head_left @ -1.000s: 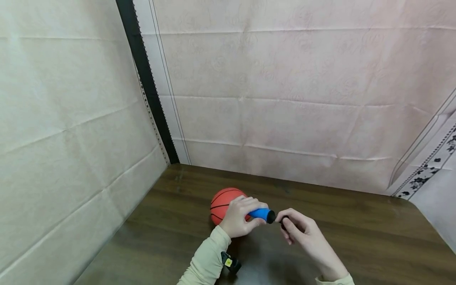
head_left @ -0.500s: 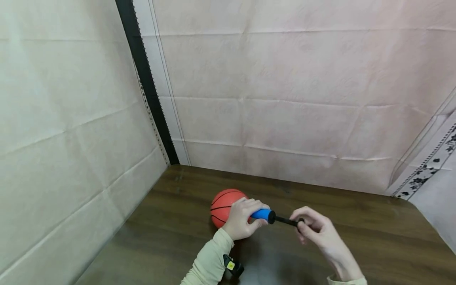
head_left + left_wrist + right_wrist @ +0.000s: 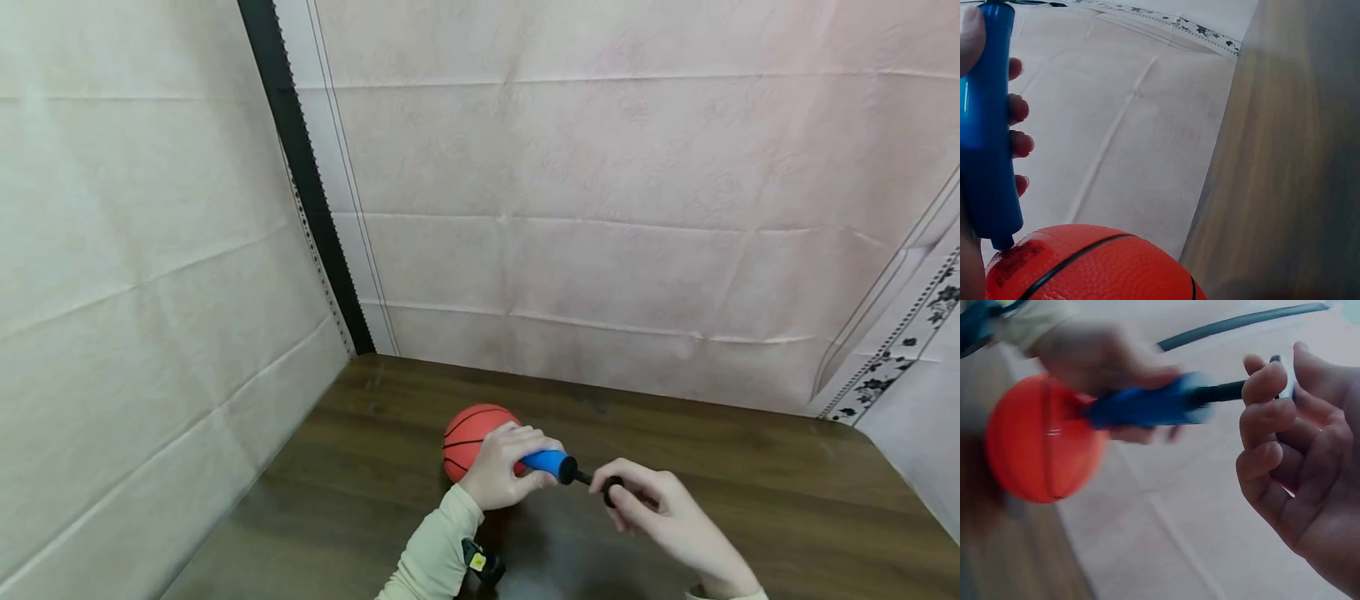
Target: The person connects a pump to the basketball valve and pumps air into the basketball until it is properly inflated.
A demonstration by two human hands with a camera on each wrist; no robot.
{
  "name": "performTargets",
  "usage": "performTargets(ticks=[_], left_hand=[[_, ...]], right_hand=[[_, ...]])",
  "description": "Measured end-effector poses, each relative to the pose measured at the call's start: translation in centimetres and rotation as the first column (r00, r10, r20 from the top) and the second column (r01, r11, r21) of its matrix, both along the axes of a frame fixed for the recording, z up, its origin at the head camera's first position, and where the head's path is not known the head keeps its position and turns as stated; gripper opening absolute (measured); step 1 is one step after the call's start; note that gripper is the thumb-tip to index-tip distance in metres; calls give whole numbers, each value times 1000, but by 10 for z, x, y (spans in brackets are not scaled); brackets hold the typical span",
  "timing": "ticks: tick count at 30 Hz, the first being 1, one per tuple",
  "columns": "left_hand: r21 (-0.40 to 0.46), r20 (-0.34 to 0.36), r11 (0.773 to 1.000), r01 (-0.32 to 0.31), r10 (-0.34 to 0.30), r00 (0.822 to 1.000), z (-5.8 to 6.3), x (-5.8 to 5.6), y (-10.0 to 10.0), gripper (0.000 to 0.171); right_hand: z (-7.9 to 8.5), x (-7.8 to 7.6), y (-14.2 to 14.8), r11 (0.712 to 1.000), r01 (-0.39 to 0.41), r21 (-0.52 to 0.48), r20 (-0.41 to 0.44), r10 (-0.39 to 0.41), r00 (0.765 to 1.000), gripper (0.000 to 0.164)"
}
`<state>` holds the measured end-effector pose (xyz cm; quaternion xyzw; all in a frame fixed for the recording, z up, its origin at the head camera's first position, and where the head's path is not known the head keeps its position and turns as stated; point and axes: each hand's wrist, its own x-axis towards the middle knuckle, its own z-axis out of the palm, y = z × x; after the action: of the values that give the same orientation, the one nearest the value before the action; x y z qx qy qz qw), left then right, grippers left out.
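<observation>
A blue hand pump (image 3: pixel 547 463) with a black end cap lies nearly level in my left hand (image 3: pixel 501 467), whose fingers wrap round its barrel. In the left wrist view the nozzle end of the pump (image 3: pixel 991 144) meets the red basketball (image 3: pixel 1097 265) at a dark printed patch. The same basketball (image 3: pixel 471 440) rests on the table behind my left hand. My right hand (image 3: pixel 652 504) pinches the black pump handle (image 3: pixel 612 490) between thumb and fingers. A short length of black rod (image 3: pixel 1222 392) shows between barrel and handle in the right wrist view.
The brown wood-grain table (image 3: pixel 360 517) runs up to a pale cloth wall (image 3: pixel 600 275) at the back and another cloth wall (image 3: pixel 150 333) on the left. A black wrist camera (image 3: pixel 483 562) hangs under my left sleeve (image 3: pixel 435 542).
My right hand first drew the pump handle out to the right, baring a long rod, then pushed it partway back towards the barrel. My left hand and the basketball stay nearly still.
</observation>
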<state>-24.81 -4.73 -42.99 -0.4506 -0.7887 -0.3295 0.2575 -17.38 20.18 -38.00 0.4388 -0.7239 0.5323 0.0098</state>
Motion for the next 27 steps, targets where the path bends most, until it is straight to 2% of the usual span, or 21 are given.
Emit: performTargets(ticks=[5, 7, 10, 13, 15, 19, 23, 27], left_hand=[[36, 17, 999, -35, 35, 999, 1, 2, 0, 29], [32, 18, 999, -30, 30, 999, 1, 3, 3, 28], [26, 35, 999, -35, 35, 999, -1, 6, 10, 26], [26, 40, 998, -61, 60, 997, -3, 8, 15, 25], [15, 17, 996, -88, 88, 996, -3, 8, 17, 25], [-15, -50, 990, -138, 137, 989, -2, 7, 15, 28], [-19, -60, 992, -125, 124, 991, -1, 5, 9, 30], [-10, -20, 996, -90, 90, 996, 0, 4, 5, 30]], right_hand=[[7, 7, 15, 991, -88, -103, -90, 79, 993, 42], [5, 6, 15, 988, -81, -133, -102, 68, 993, 42], [-1, 1, 8, 984, -25, -179, -26, 21, 999, 36], [-8, -4, -3, 978, 63, -199, 66, -51, 997, 28], [-13, -8, -10, 975, 124, -187, 112, -105, 988, 23], [-21, -11, -20, 967, 210, -147, 130, -191, 973, 19], [-19, -9, -23, 972, 203, -117, 142, -186, 972, 16], [-7, 0, -13, 971, 177, -163, 175, -148, 973, 19]])
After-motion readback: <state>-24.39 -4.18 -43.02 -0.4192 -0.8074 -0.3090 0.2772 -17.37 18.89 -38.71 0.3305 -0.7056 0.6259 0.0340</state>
